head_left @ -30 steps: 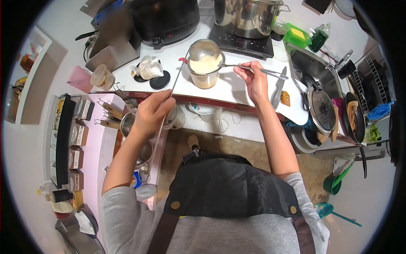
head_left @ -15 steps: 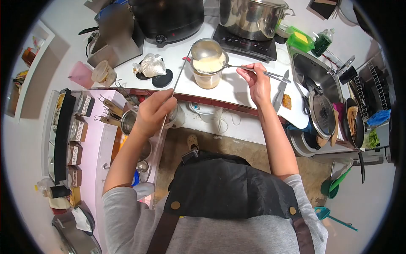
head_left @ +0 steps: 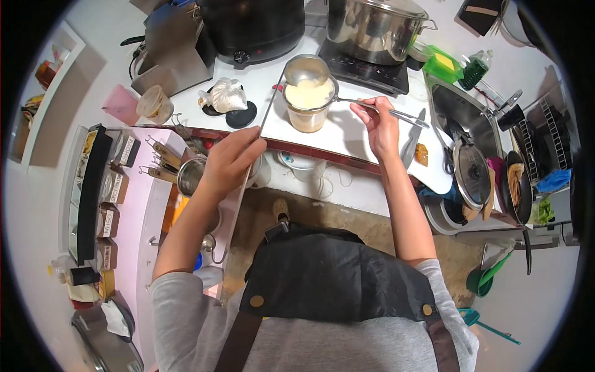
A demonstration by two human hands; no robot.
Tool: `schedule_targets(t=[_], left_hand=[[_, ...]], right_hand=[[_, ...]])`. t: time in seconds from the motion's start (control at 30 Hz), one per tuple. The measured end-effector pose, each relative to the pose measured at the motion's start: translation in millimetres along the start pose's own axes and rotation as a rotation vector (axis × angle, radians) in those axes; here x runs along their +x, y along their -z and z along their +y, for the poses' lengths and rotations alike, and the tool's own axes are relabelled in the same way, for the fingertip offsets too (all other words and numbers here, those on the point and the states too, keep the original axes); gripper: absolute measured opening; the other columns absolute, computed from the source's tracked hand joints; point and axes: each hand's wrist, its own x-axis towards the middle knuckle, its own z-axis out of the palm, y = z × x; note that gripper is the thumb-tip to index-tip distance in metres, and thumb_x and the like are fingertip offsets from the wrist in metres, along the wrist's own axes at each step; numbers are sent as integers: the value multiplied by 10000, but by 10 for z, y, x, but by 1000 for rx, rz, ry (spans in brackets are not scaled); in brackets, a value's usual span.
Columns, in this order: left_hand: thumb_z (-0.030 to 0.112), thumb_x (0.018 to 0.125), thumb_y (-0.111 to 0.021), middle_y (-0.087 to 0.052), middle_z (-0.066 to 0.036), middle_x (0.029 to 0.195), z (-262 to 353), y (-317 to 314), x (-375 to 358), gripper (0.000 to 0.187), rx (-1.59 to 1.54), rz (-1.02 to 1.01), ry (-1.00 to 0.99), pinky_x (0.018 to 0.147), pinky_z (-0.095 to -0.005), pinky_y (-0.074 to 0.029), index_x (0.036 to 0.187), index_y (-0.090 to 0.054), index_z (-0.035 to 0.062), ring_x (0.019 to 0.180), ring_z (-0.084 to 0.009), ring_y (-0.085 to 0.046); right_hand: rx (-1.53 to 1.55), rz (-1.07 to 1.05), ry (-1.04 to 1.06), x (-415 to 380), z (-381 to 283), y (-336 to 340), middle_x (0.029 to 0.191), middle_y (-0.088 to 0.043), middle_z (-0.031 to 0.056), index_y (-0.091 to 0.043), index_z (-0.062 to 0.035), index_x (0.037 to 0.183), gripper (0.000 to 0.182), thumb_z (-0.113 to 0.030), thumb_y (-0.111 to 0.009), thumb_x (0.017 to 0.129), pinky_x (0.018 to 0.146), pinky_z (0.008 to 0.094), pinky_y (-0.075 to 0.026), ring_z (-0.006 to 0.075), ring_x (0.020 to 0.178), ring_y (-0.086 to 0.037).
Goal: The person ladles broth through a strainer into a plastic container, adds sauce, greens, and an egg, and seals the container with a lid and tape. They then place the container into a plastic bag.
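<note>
My left hand (head_left: 234, 160) is closed around the long thin handle of a ladle (head_left: 307, 70), whose metal bowl tilts over the back of a strainer. Pale creamy liquid fills the strainer (head_left: 335, 93), which sits in the mouth of a clear plastic container (head_left: 306, 121) standing on the white counter. My right hand (head_left: 379, 129) grips the strainer's handle between thumb and fingers, to the right of the container. Some of the pale liquid shows through the container's wall.
Behind stand a black cooker (head_left: 251, 31) and a steel pot (head_left: 372, 31) on an induction hob (head_left: 372, 73). A knotted white bag (head_left: 227, 96) lies left, near a black lid (head_left: 241, 116). At right, a knife (head_left: 414, 139) lies on a white cutting board (head_left: 438, 170) beside the sink (head_left: 462, 102).
The ladle bowl has risen slightly relative to the strainer, and more of the creamy surface shows. Both hands keep their grips; the view has shifted a little.
</note>
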Motion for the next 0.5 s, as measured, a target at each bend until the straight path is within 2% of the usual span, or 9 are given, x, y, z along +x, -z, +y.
schedule_targets(t=[0.17, 0.23, 0.3, 0.37, 0.5], left_hand=[[20, 673, -627, -607, -164, 1027, 51, 25, -29, 290, -13, -34, -21, 695, -364, -540, 960, -613, 60, 848, -309, -632], [17, 672, -625, -603, -167, 1037, 78, 83, -112, 296, -130, -86, 136, 700, -367, -539, 965, -612, 60, 856, -312, -629], [16, 672, -623, -602, -168, 1042, 61, 76, -112, 297, -128, -71, 145, 701, -368, -539, 966, -612, 61, 860, -313, -628], [16, 673, -622, -602, -168, 1042, 9, 20, -69, 293, -7, 8, 11, 699, -366, -539, 962, -614, 62, 861, -313, -627], [17, 673, -617, -601, -167, 1042, 42, -14, -6, 287, -11, -30, -4, 689, -359, -541, 957, -609, 60, 864, -313, -627]], right_hand=[[5, 12, 6, 19, -3, 4, 929, -551, 172, -479, 36, 872, 261, -188, -388, 972, 861, 380, -532, 283, 886, -619], [6, 16, 11, 19, -6, 23, 931, -551, 171, -479, 35, 874, 261, -189, -388, 972, 862, 381, -532, 283, 889, -618], [4, 12, 5, 7, -17, 34, 931, -550, 172, -480, 33, 876, 260, -190, -388, 972, 863, 383, -531, 285, 893, -617], [3, 4, -1, -14, -19, 29, 931, -549, 172, -481, 33, 878, 260, -192, -389, 972, 864, 385, -531, 286, 895, -617], [7, -1, 0, 6, -2, 7, 929, -548, 172, -482, 32, 880, 262, -196, -392, 972, 866, 390, -529, 290, 894, -617]])
